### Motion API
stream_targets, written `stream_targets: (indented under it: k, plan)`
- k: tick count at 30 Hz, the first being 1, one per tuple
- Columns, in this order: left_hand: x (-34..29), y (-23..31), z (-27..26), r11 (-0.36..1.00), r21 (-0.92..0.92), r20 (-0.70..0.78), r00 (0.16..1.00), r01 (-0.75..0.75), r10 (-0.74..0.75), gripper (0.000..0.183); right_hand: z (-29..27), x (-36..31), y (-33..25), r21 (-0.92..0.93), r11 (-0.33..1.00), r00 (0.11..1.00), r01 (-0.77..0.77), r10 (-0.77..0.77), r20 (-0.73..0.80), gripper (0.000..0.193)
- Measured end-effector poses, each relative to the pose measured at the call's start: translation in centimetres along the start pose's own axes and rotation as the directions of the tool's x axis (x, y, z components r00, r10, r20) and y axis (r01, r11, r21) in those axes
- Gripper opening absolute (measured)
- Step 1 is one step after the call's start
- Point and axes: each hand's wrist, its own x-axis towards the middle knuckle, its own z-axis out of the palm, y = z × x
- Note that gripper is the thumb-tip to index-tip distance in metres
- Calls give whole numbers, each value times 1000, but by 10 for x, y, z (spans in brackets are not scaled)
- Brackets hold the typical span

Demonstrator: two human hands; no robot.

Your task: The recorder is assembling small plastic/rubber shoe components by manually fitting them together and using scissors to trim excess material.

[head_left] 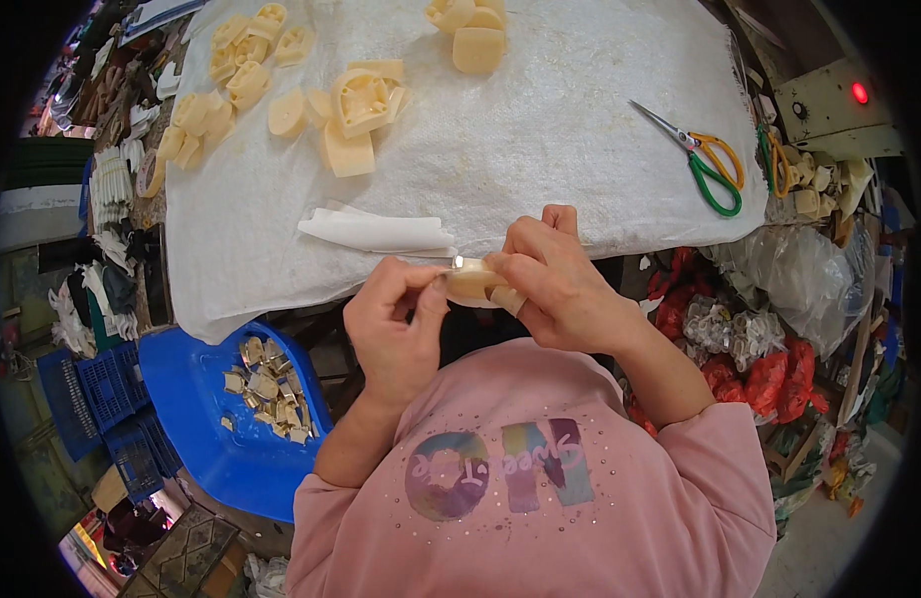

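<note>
My right hand [555,284] grips a small cream plastic part [472,284] just in front of my chest, at the table's near edge. My left hand [393,324] pinches the left end of that same part, where a small shiny metal bit [458,262] shows on top. A finger of my right hand is wrapped in tan tape. Just beyond my hands a folded white strip [376,231] lies on the white woven cloth [540,149] that covers the table.
Several cream plastic parts [356,110] lie piled at the cloth's far left and far middle. Green and orange scissors [708,157] rest at the right. A blue tub [216,419] with small cream offcuts sits low on my left. Bags and clutter crowd the right side.
</note>
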Motion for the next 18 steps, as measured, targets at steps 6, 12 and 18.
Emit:
stream_targets:
  k: [6,12,18]
  plan:
    - [0,-1,5,704,-589,70,893,396,-444,5,1,-3,2,61,998,999,-34,31,43,40]
    - [0,-4,5,616,-666,102,869,421,-484,6,5,-5,5,77,996,996,-53,47,79,43]
    - [2,5,5,871,-365,54,941,330,-334,10,7,-7,7,176,980,994,-90,99,-39,35]
